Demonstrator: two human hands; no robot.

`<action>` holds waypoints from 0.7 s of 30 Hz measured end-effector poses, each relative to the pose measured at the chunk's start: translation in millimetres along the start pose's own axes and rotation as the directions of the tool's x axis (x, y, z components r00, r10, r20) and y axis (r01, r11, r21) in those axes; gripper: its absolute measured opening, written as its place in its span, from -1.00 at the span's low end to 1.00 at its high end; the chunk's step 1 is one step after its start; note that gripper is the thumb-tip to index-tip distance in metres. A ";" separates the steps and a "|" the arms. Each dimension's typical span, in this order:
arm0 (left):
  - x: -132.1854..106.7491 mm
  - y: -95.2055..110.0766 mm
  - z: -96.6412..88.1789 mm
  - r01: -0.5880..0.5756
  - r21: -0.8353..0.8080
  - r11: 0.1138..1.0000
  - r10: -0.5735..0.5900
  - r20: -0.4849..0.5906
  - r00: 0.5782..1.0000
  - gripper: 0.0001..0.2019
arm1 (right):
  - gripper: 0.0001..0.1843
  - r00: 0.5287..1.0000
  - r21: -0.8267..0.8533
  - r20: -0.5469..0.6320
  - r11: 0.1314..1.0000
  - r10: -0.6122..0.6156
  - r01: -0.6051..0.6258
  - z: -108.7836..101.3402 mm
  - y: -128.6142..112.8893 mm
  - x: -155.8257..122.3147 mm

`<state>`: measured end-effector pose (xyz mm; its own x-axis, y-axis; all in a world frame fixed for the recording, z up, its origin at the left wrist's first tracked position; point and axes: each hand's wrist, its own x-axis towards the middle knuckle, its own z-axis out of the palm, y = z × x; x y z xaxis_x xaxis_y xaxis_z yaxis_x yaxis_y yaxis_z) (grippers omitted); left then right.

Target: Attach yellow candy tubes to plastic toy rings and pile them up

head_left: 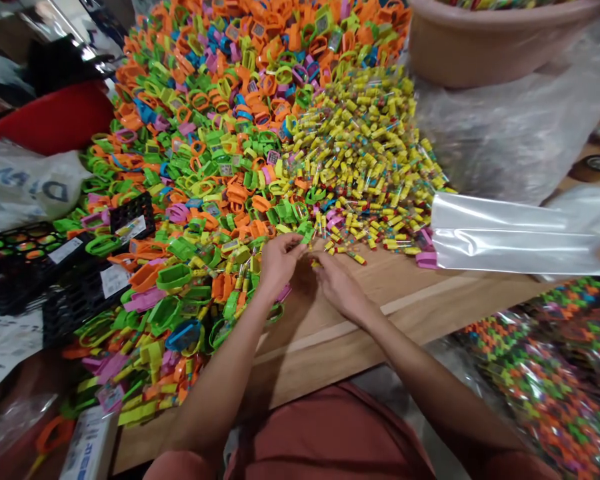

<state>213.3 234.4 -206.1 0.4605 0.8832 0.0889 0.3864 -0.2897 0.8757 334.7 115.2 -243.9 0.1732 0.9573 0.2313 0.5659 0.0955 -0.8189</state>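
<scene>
My left hand (280, 261) is closed at the table's near middle, its thumb and fingers pinched around a green plastic toy watch (307, 233). Right beside it, my right hand (337, 283) is pinched too, with a small yellow-capped tube (315, 264) showing at its fingertips. The fingertips of both hands almost meet. Just beyond them lies a heap of small clear tubes with yellow ends (365, 153). A large pile of toy watches (205, 147) in orange, green, pink, blue and yellow spreads to the left and back.
A pink tub (465, 50) stands at the back right on clear plastic sheeting. Flat clear bags (505, 233) lie at the table's right edge. Black perforated baskets (80, 293) are on the left, with a red basin (55, 120) behind. Filled bags (545, 393) sit below on the right.
</scene>
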 end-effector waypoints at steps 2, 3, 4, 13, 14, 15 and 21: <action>-14.6 5.6 -2.6 -0.123 0.032 0.992 0.124 -0.004 0.992 -0.87 | -0.70 0.992 0.236 -0.083 0.969 0.094 -0.072 -6.0 0.5 0.3; -21.2 8.7 -3.4 -0.190 0.062 0.980 0.191 -0.004 0.982 -0.87 | -0.70 0.987 0.339 -0.089 0.935 0.137 -0.099 -9.3 -0.8 0.4; -27.2 11.4 -3.7 -0.250 0.092 0.964 0.251 -0.002 0.968 -0.86 | -0.68 0.983 0.427 -0.078 0.897 0.167 -0.119 -12.6 -2.8 0.5; -49.4 18.5 -2.9 -0.526 0.381 0.760 0.571 -0.005 0.821 -0.77 | -0.57 0.970 0.804 -0.001 0.577 0.243 -0.144 -22.7 -20.0 -5.9; -50.1 19.1 -3.8 -0.538 0.400 0.742 0.586 0.005 0.811 -0.77 | -0.55 0.967 0.817 0.004 0.557 0.254 -0.150 -22.3 -20.5 -6.7; -50.7 19.8 -4.8 -0.550 0.418 0.723 0.601 0.013 0.799 -0.76 | -0.53 0.965 0.824 0.008 0.545 0.263 -0.155 -21.9 -20.9 -7.3; -52.9 22.9 -9.3 -0.610 0.461 0.644 0.668 0.048 0.743 -0.76 | -0.50 0.968 0.844 0.018 0.515 0.251 -0.149 -23.5 -22.2 -7.8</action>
<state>190.3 184.5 -186.4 0.6387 0.4444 0.6281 0.3369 -0.8954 0.2910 339.7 99.3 -215.2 0.2950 0.9555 0.0090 -0.4147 0.1365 -0.8997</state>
